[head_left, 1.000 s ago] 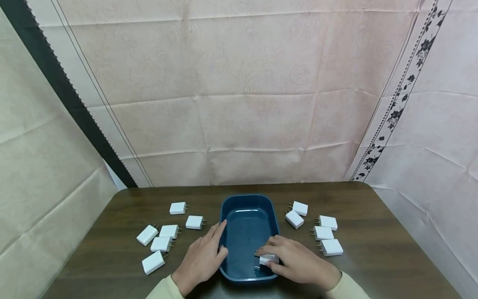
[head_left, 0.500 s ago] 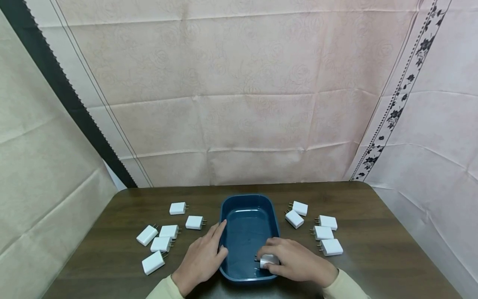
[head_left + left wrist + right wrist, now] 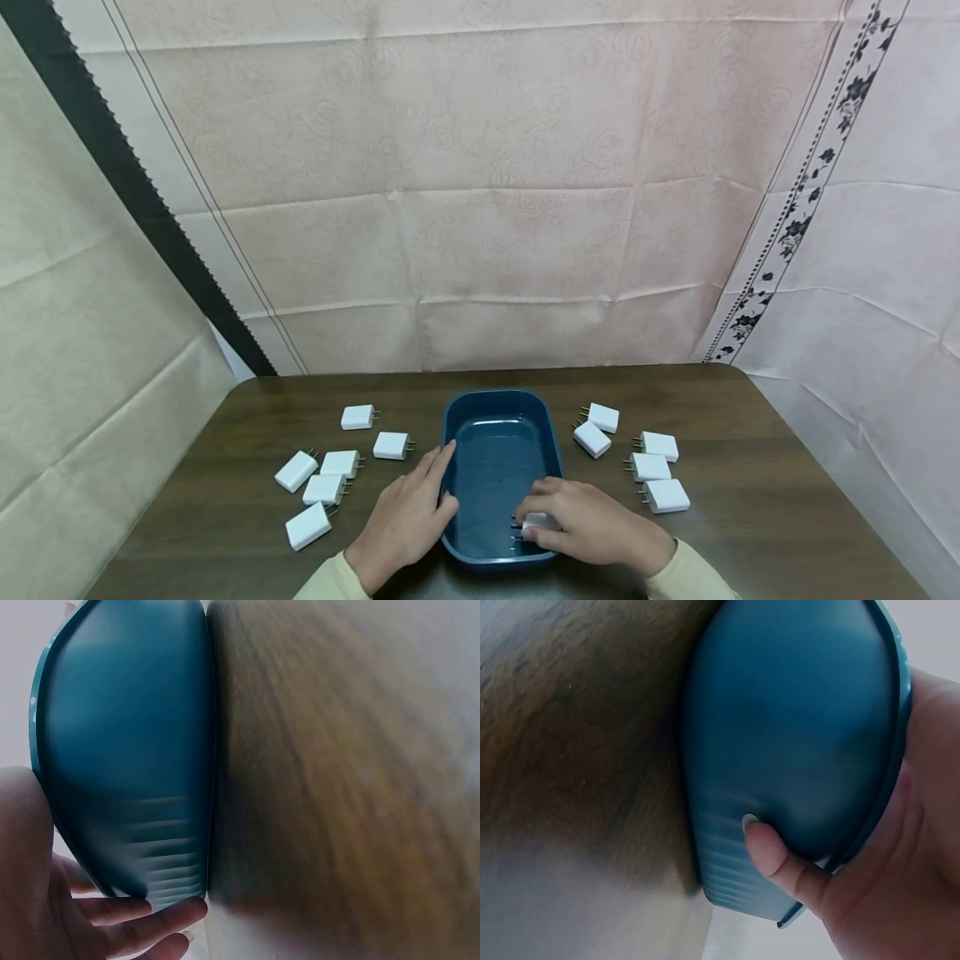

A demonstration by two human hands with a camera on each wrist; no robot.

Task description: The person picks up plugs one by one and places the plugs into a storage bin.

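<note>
A dark blue plastic tub (image 3: 498, 462) stands on the wooden table. My right hand (image 3: 588, 521) is over its near right corner in the head view, holding a white plug charger (image 3: 538, 523) between fingers and thumb. The charger's prongs point left, low inside the tub; my hand covers much of it. In the right wrist view my thumb (image 3: 776, 859) overlaps the tub's outer wall (image 3: 795, 720), and the charger is hidden. My left hand (image 3: 408, 512) rests at the tub's left side, fingers extended along it, thumb tip at the rim. Its fingers (image 3: 150, 926) touch the outer wall (image 3: 127, 712).
Several white plug chargers (image 3: 322, 490) lie left of the tub, and one more charger (image 3: 392, 446) is close to its left rim. Several others (image 3: 648, 467) lie to the right. Pale cloth (image 3: 525, 208) hangs behind the table (image 3: 720, 400).
My right hand has shifted very slightly with the charger, covering more of it; its prongs sit a little differently. The left hand and the tub stay in place.
</note>
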